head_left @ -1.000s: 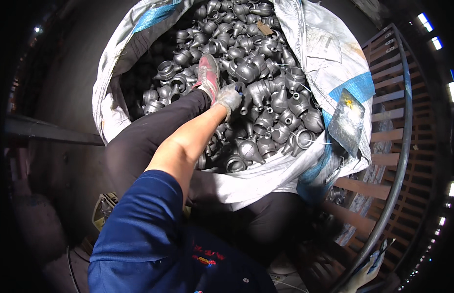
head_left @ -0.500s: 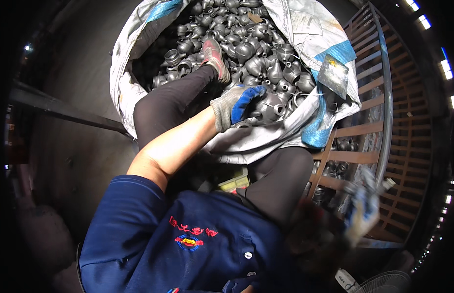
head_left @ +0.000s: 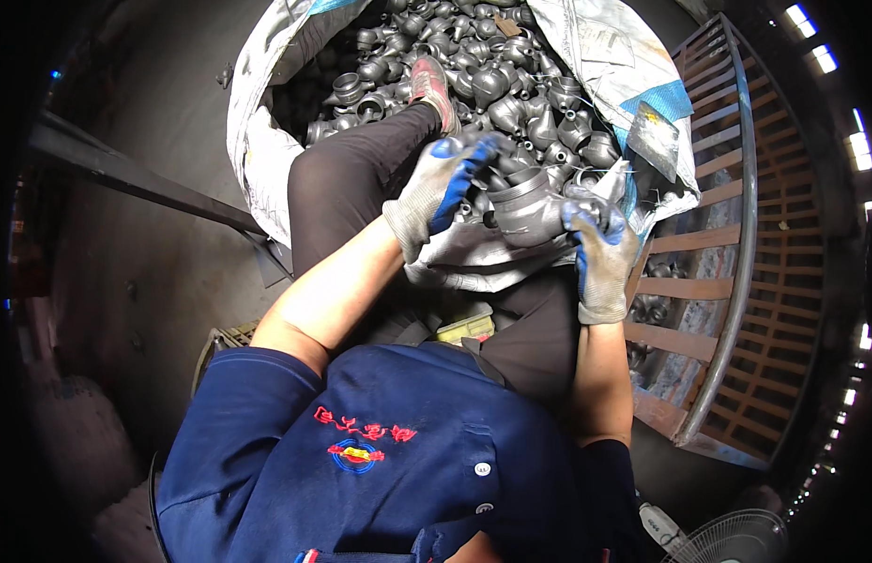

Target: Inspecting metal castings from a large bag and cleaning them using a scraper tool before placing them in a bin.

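The person's gloved left hand shows bent fingers, blurred at the tips; whether they grip anything cannot be told. Next rightward, a grey metal casting is held above the white woven sack's near rim, its right end pinched by the gloved right hand.

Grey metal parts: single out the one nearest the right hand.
The wide-mouthed part gripped by the right hand; it sits in front of the white bag, looking larger than the heaped parts.
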A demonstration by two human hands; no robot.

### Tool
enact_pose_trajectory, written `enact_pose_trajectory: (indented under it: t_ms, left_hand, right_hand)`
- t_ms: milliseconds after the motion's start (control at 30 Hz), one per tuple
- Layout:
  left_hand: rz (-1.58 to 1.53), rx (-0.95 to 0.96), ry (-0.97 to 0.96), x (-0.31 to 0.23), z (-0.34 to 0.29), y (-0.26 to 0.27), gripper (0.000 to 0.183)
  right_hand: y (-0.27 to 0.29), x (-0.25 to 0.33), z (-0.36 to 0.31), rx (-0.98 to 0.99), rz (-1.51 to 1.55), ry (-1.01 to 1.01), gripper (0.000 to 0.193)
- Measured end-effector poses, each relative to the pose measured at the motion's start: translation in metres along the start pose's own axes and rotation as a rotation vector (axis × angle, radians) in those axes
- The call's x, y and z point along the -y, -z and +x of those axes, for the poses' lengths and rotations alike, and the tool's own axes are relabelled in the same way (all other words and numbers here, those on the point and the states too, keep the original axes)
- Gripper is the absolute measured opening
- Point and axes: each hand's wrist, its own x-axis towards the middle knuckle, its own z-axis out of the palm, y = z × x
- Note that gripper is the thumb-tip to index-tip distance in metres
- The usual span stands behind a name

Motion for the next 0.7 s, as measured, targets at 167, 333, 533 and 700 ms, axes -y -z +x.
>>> enact_pose_trajectory:
  t_ms: [167, 333, 533, 700]
  left_hand:
    - [-0.423, -0.379, 0.546, 0.049, -0.008, -0.005, 0.029]
    - [-0.797, -0.259, 0.592, 0.035, -0.010, -0.014, 0.025]
    - [-0.750, -0.206, 0.507, 0.050, -0.012, -0.010, 0.025]
    - [-0.474, -0.224, 0.421, 0.055, -0.011, -0.009, 0.025]
  right_hand:
    - [0.000, -0.005, 0.003, -0.235, 0.403, -0.372, 0.022]
    - [-0.006, -0.018, 0.001, -0.282, 0.288, -0.489, 0.022]
    - [0.005, -0.036, 0.000, -0.273, 0.266, -0.509, 0.018]
    - [0.000, -0.033, -0.001, -0.292, 0.268, -0.553, 0.018]
